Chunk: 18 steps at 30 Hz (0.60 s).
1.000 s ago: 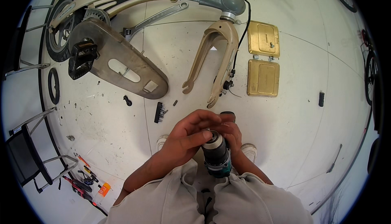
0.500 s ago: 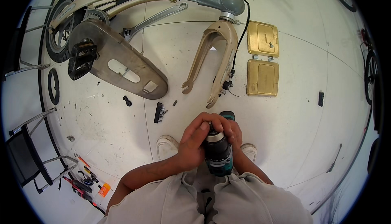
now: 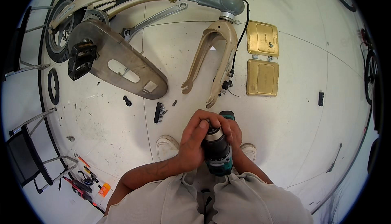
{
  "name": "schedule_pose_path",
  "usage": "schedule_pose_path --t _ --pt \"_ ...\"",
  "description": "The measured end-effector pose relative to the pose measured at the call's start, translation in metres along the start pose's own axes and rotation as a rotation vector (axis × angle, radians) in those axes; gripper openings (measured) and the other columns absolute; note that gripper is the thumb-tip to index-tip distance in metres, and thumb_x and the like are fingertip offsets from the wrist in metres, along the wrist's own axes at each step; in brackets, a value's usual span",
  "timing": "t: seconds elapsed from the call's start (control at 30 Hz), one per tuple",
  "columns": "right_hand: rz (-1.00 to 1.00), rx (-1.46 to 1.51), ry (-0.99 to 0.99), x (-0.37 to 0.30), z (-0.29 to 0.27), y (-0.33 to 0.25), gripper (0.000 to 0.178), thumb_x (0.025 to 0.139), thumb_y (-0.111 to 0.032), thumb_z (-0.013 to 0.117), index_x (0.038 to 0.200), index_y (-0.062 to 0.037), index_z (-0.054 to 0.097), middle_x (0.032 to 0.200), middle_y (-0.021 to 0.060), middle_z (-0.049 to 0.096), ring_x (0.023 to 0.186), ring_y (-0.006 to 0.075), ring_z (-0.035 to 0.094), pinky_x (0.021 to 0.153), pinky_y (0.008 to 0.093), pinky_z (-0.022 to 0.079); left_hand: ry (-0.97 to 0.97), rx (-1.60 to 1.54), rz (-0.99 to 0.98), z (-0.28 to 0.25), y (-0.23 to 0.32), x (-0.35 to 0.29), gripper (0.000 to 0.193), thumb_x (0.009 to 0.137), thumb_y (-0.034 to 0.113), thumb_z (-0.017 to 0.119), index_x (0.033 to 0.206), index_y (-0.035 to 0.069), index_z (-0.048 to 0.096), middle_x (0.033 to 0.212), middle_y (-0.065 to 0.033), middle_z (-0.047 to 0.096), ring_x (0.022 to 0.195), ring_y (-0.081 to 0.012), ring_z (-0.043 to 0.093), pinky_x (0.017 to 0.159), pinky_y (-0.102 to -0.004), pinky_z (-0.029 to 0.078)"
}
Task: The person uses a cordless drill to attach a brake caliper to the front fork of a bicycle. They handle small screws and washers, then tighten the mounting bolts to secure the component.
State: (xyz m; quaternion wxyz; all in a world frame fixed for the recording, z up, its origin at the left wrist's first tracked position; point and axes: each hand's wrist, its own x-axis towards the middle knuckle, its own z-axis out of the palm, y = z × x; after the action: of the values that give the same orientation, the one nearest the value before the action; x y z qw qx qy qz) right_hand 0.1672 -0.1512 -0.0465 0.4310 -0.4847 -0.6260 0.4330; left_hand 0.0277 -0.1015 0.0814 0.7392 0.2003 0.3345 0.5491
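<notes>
A teal and black cordless drill [image 3: 218,152] is held close to my lap, its chuck [image 3: 214,135] facing away from me. My left hand [image 3: 193,142] curls around the chuck's front end, thumb on the near side and fingers over the top. Whether a bit is in the chuck is hidden by those fingers. On the right side of the drill, my right hand [image 3: 235,135] is closed around its handle, and the battery end [image 3: 227,114] sticks out beyond it. A black holder with socket bits [image 3: 158,112] lies on the floor ahead, beside a small loose bit [image 3: 174,103].
Ahead lies a bicycle with a beige fork [image 3: 222,63], a chain guard [image 3: 122,63] and a pedal [image 3: 83,59]. An adjustable wrench [image 3: 157,18] rests behind the guard. Two gold plates [image 3: 262,77] sit right of the fork. Folding chairs [image 3: 26,154] and tools [image 3: 91,177] are at left.
The fingers and thumb of my left hand have shifted slightly at the tip of the chuck. The drill has barely moved, and the things on the floor are as before.
</notes>
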Motion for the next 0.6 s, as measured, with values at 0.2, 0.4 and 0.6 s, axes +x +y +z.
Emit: schedule_pose_path --t 0.2,0.4,0.6 --pt "-0.028 0.041 0.023 -0.0058 0.0025 0.0039 0.032 0.064 -0.01 0.066 0.093 0.003 0.062 0.096 0.0171 0.064 0.084 0.0357 0.062 0.072 0.0428 0.052 -0.037 -0.016 0.001 0.0005 0.0013 0.0004 0.023 0.102 0.022 0.025 0.1 0.004 0.039 0.094 -0.0197 0.053 0.08 -0.0268 0.057 0.078 -0.0389 0.048" --pt "-0.071 0.033 0.026 -0.0025 -0.0003 0.002 0.034 0.063 -0.011 0.065 0.094 0.0018 0.062 0.098 0.0171 0.064 0.085 0.0363 0.062 0.073 0.0436 0.052 -0.039 -0.002 -0.01 -0.0013 0.0002 -0.0004 0.023 0.102 0.022 0.025 0.1 0.003 0.039 0.094 -0.0199 0.053 0.08 -0.0266 0.057 0.078 -0.0392 0.049" --pt "-0.103 0.028 0.037 -0.0038 0.0024 0.0041 0.036 0.062 -0.012 0.065 0.096 0.0007 0.061 0.099 0.017 0.064 0.085 0.0363 0.062 0.074 0.0434 0.052 -0.045 0.006 -0.004 -0.002 -0.0002 0.0 0.023 0.102 0.022 0.025 0.1 0.003 0.039 0.093 -0.0198 0.053 0.08 -0.0265 0.056 0.077 -0.0394 0.049"
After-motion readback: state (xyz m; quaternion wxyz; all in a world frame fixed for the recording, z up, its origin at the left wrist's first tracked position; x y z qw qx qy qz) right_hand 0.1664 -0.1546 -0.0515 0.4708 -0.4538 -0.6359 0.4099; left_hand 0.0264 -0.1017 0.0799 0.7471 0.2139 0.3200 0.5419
